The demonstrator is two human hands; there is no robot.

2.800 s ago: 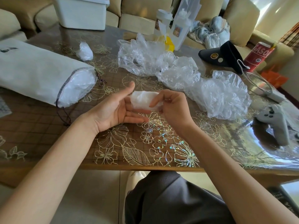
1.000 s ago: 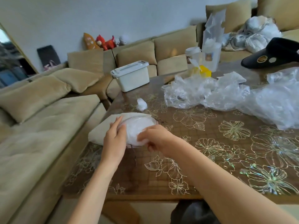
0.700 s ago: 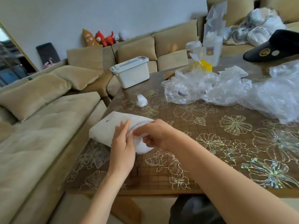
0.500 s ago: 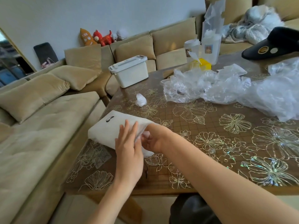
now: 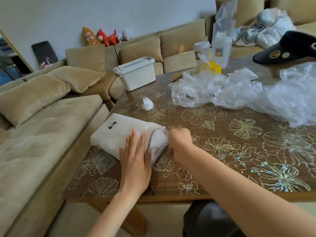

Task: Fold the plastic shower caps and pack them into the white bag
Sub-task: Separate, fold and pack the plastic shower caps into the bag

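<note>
Flower-patterned table (image 5: 222, 151) underneath. My left hand (image 5: 135, 161) lies flat, fingers straight, pinning the white bag (image 5: 111, 135) so it won't slide. My right hand (image 5: 179, 139) is fisted at its mouth, likely ramming the folded shower caps (image 5: 159, 139) deeper — whether it grips one, I cannot tell.

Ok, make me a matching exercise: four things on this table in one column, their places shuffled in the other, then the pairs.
1. white fabric drawstring bag
2. small folded wad of clear plastic
3. white lidded plastic box
4. black visor cap

a. far right of the table
b. under the flat left hand
c. far left corner, beside the beige sofa
d. alone between box and bag

Pairs: 1-b; 2-d; 3-c; 4-a
</note>
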